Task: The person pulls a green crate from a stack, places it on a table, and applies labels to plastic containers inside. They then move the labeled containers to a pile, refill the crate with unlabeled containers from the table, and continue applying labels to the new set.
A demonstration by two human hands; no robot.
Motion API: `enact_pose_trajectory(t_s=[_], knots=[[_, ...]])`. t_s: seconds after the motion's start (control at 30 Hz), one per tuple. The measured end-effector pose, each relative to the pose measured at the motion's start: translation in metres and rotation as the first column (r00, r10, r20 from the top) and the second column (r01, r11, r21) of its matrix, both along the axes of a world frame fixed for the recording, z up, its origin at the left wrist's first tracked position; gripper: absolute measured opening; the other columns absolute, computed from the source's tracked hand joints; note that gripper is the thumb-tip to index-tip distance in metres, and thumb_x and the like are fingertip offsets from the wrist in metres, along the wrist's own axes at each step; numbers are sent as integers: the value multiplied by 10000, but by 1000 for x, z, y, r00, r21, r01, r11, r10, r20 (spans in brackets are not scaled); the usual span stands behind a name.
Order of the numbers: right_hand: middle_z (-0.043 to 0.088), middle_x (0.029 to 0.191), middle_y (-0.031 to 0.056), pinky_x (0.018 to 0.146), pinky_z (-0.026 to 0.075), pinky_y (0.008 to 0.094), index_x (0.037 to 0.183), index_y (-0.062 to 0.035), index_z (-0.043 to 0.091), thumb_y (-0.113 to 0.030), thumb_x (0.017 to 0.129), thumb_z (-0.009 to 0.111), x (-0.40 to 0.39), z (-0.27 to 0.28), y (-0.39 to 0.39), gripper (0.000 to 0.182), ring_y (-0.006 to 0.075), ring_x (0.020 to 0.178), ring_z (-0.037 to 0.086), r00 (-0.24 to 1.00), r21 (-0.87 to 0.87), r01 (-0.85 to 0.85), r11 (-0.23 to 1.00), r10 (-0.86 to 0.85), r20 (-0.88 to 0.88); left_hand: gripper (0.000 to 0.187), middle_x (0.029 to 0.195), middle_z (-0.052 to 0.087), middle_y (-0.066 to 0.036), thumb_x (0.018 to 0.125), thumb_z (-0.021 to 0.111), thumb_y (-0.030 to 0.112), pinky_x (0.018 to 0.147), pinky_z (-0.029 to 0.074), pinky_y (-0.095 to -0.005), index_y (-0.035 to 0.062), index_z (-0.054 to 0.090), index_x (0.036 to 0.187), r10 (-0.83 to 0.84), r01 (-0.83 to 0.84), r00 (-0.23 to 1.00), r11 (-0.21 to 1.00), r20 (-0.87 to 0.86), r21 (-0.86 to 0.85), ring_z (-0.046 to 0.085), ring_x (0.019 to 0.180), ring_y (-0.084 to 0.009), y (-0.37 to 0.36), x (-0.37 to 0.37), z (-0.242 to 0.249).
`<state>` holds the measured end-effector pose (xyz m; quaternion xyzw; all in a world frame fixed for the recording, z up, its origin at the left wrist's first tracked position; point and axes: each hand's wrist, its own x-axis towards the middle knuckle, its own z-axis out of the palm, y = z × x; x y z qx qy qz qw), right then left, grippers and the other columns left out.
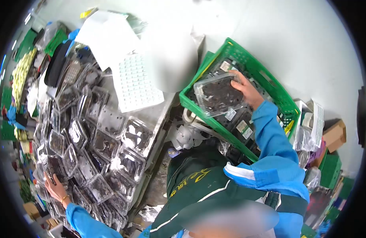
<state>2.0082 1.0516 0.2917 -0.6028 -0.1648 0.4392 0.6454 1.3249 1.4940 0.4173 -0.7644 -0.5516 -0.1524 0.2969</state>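
Nearest is the dark green apron (pixel 198 174) of the person, with yellow letters on it, and the blue sleeves. The right hand (pixel 246 90) is holding a clear plastic box (pixel 218 94) with dark contents; its fingers are pinching the box at the near right side. This box is over the green crate (pixel 270 83), in which more such boxes are lying, some with white labels.

The left hand (pixel 56 189) is at the outer left part of a big pile of clear boxes (pixel 87 158). Its fingers are a little spread and touch a dark, ridged part there; I cannot tell if they grip it. The pile lies on the counter (pixel 163 113), the boxes leaning on each other at many angles.

Farther, white sheets (pixel 137 81) with rows of small print lie on the counter, beside the pile. To the right of the crate is an open brown carton (pixel 334 135). At the far left, pale green produce (pixel 22 73) is heaped.
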Motion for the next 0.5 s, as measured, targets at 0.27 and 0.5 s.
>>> enact_pose_trajectory(t_s=[0.27, 0.5], knots=[[444, 1343, 223, 1010, 362, 383, 1321, 44, 392, -273, 844, 642, 104, -35, -11, 625, 307, 1244, 436, 502, -139, 523, 841, -171, 848, 536, 1100, 569, -138, 814, 683, 136, 736, 478, -344, 116, 498, 1318, -409, 544, 795, 809, 448, -225, 566, 917, -255, -122, 212, -9], [471, 1295, 231, 972, 378, 363, 1344, 55, 360, -303, 824, 665, 19, -100, -20, 701, 304, 1196, 466, 856, -92, 496, 863, -469, 217, 580, 1088, 563, -158, 684, 775, 81, 827, 469, -393, 12, 543, 1211, -724, 914, 405, 326, 558, -240, 558, 960, -329, -246, 363, -35]])
